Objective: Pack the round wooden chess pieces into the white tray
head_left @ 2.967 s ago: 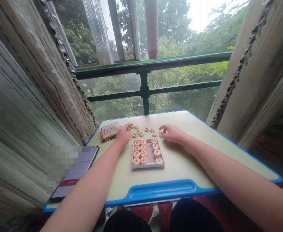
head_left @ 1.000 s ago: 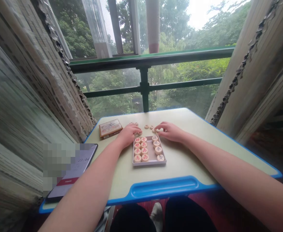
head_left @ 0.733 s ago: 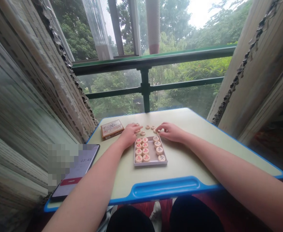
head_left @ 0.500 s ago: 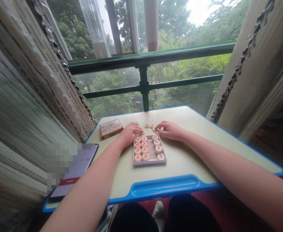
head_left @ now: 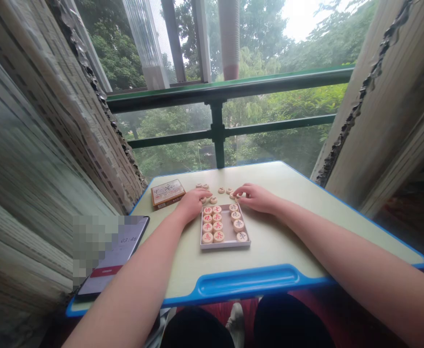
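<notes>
Round wooden xiangqi pieces with carved characters fill two columns of red pieces [head_left: 217,217] and one column of dark-marked pieces [head_left: 238,224] in a shallow white tray [head_left: 226,246]. A bare strip of tray floor lies between them. Beyond the tray's far left corner, my left hand [head_left: 193,202] has its fingers stretched over a loose piece [head_left: 203,199], with another loose piece [head_left: 213,200] just right of its fingertips. My right hand [head_left: 258,197] is past the far right corner, thumb and fingers curled round a piece [head_left: 238,195] that is partly hidden.
More loose pieces [head_left: 221,190] lie behind the tray. A printed cardboard box [head_left: 168,192] is at the left, and a tablet [head_left: 112,261] rests on the near left edge. The pale table [head_left: 306,222] has a blue rim and trough [head_left: 248,280]. Curtains and a railed window surround it.
My left fingers have drawn back slightly to the left, uncovering a loose piece near the tray. My right hand stays by the pieces at the far right corner. The view has shifted a little.
</notes>
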`<control>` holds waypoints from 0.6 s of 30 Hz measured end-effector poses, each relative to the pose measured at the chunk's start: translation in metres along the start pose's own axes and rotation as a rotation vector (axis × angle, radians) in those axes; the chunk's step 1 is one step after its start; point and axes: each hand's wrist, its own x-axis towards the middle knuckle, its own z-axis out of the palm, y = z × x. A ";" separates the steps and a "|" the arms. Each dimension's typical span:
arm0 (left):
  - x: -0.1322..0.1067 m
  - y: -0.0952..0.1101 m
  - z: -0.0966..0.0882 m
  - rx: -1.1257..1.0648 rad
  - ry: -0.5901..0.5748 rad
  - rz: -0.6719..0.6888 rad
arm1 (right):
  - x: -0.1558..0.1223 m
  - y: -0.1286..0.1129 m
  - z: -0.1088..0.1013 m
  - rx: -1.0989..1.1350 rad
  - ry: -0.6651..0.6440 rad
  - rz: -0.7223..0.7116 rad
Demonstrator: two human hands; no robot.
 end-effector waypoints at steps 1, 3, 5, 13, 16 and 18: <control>0.000 0.000 0.001 -0.006 -0.009 -0.002 | 0.000 0.000 0.000 0.000 0.001 -0.001; 0.000 -0.001 0.002 -0.025 -0.024 -0.016 | 0.000 -0.001 0.000 -0.002 0.004 -0.002; 0.001 -0.002 0.002 -0.050 -0.035 -0.038 | 0.000 -0.002 0.000 -0.005 0.005 -0.001; 0.001 -0.003 0.002 -0.055 -0.016 -0.014 | 0.000 -0.002 -0.001 -0.016 -0.005 -0.003; 0.000 -0.001 0.001 -0.042 0.000 -0.012 | 0.000 -0.001 -0.001 -0.013 -0.012 -0.004; -0.001 0.000 0.000 -0.040 -0.004 -0.020 | 0.001 0.000 -0.001 -0.002 -0.021 0.012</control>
